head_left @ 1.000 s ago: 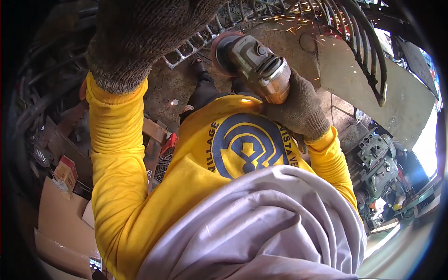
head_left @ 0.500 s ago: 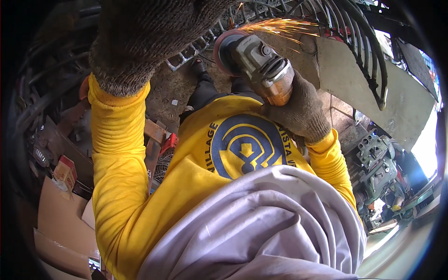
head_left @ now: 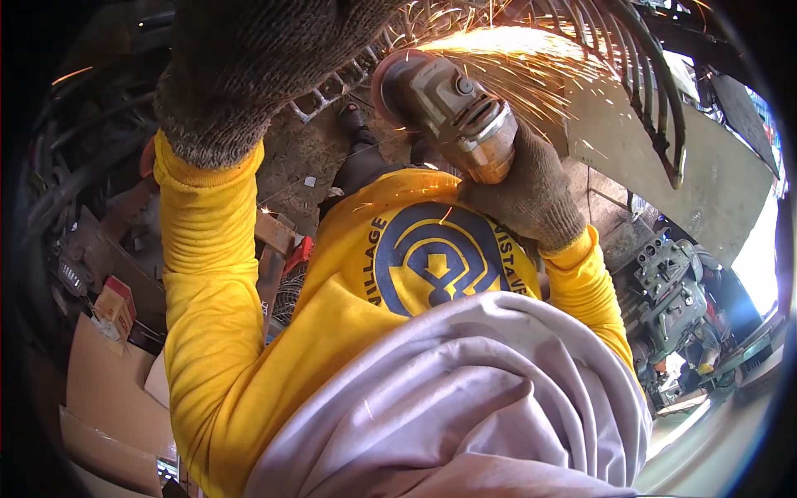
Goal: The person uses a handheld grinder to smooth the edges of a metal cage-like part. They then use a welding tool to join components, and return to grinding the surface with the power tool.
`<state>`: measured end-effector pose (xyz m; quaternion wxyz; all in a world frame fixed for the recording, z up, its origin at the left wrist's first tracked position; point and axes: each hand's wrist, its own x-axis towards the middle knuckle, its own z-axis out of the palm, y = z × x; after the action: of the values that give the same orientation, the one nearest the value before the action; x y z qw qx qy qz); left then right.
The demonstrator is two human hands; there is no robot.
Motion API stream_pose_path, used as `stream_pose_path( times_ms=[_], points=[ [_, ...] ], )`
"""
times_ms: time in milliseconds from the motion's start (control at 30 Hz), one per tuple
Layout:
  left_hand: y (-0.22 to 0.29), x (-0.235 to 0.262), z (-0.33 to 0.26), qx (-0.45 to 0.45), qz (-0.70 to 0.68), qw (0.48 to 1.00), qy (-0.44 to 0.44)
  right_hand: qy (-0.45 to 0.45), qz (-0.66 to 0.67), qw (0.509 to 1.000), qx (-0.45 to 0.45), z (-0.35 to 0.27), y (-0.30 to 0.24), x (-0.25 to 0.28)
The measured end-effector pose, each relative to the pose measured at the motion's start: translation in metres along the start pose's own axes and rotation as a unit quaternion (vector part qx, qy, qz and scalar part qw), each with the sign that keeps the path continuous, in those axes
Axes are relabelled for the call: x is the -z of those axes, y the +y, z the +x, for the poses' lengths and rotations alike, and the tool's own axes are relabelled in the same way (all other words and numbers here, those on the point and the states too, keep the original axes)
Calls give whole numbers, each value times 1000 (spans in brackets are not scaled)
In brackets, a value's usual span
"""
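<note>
My right hand (head_left: 535, 187), in a brown knit glove, is wrapped round the body of an angle grinder (head_left: 469, 116). The grinder's disc (head_left: 388, 87) is at the upper middle, and a bright stream of sparks (head_left: 515, 46) shoots rightward from its top edge. Close to the camera at the upper left is my gloved left hand (head_left: 257, 70), raised; its fingers run out of the top of the picture, so what they hold is hidden. Between the hands a ladder-like metal grille (head_left: 336, 93) with short crossbars shows. The exact spot where the disc touches metal cannot be made out.
Curved metal bars (head_left: 647, 91) hang at the upper right, before a large flat sheet (head_left: 706, 174). A greenish machine part (head_left: 668, 278) stands at the right. Cardboard (head_left: 108, 394) and a small box (head_left: 114, 305) lie at the left. Sparks fly over the floor (head_left: 290, 166).
The spark stream has grown much larger and brighter, with sparks scattering wider. The grinder and my right hand have shifted slightly left and up. My left hand has barely moved.
</note>
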<state>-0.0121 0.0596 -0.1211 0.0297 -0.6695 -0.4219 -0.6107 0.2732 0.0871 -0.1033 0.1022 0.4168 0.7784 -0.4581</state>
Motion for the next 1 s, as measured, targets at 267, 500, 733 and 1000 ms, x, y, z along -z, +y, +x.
stream_pose_path(
  times_ms=[267,500,733,1000],
  points=[
    [13,14,13,-53,233,963,-127,8,-12,1000,2,1,-5,3],
    [-10,12,2,-61,66,993,-82,2,-46,999,-5,1,-2,2],
    [-9,12,2,-13,18,996,-87,-1,-67,997,-39,0,-6,8],
    [2,6,17,-71,61,993,-78,-17,-41,998,-45,3,-9,9]
  ],
)
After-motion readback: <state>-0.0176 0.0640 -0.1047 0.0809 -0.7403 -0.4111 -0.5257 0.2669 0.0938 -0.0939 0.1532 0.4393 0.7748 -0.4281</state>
